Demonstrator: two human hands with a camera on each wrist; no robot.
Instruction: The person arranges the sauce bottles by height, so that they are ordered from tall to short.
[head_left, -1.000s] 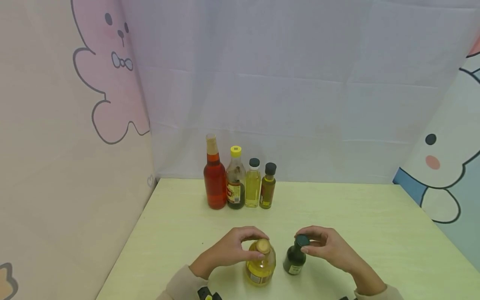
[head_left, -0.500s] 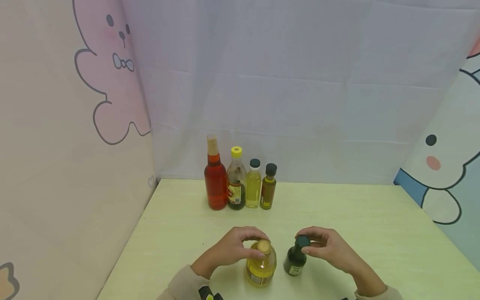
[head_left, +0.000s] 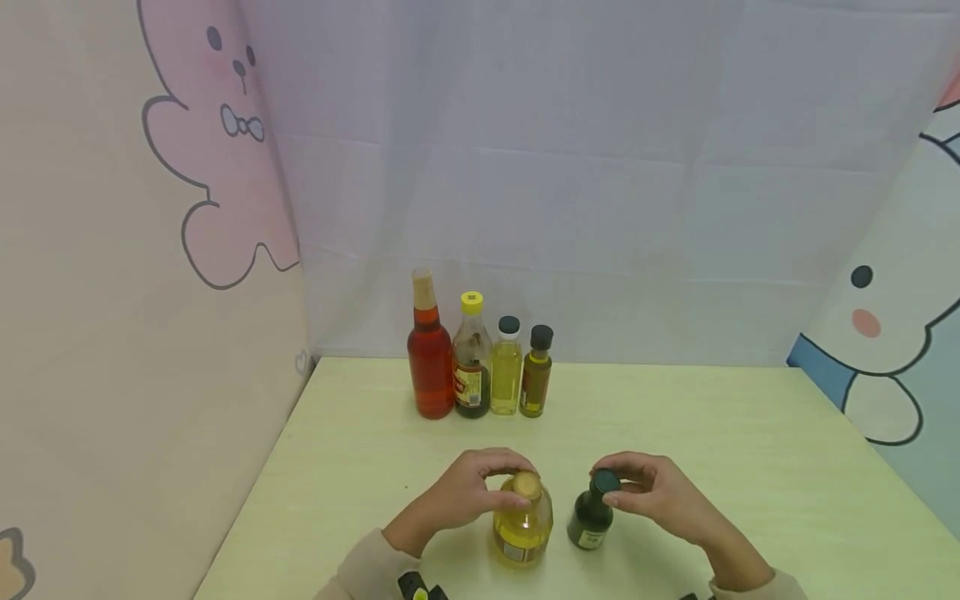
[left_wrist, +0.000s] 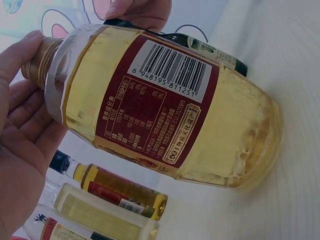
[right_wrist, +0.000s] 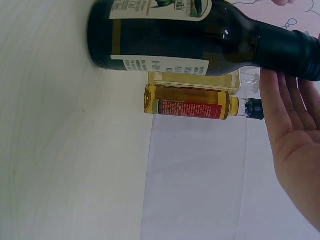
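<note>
My left hand (head_left: 474,493) grips the neck of a clear bottle of yellow cooking oil (head_left: 522,533) just below its gold cap. In the left wrist view this oil bottle (left_wrist: 240,125) shows a red label with a barcode. Whether its base touches the table cannot be told. To its right, my right hand (head_left: 660,498) holds a small dark green bottle (head_left: 590,521) by the neck near its cap. The right wrist view shows the green bottle (right_wrist: 175,37) with white labels, and my right fingers (right_wrist: 287,100) against its neck.
Behind the hands stands a row of bottles: a tall red one (head_left: 431,367), a yellow-capped one with dark liquid (head_left: 472,379), a pale yellow oil bottle (head_left: 506,375) and a slim dark-capped bottle (head_left: 535,383). A white cloth (head_left: 600,208) hangs behind the pale table (head_left: 712,433).
My left hand and the yellow oil bottle have shifted slightly upward in the head view. The right hand and green bottle look the same.
</note>
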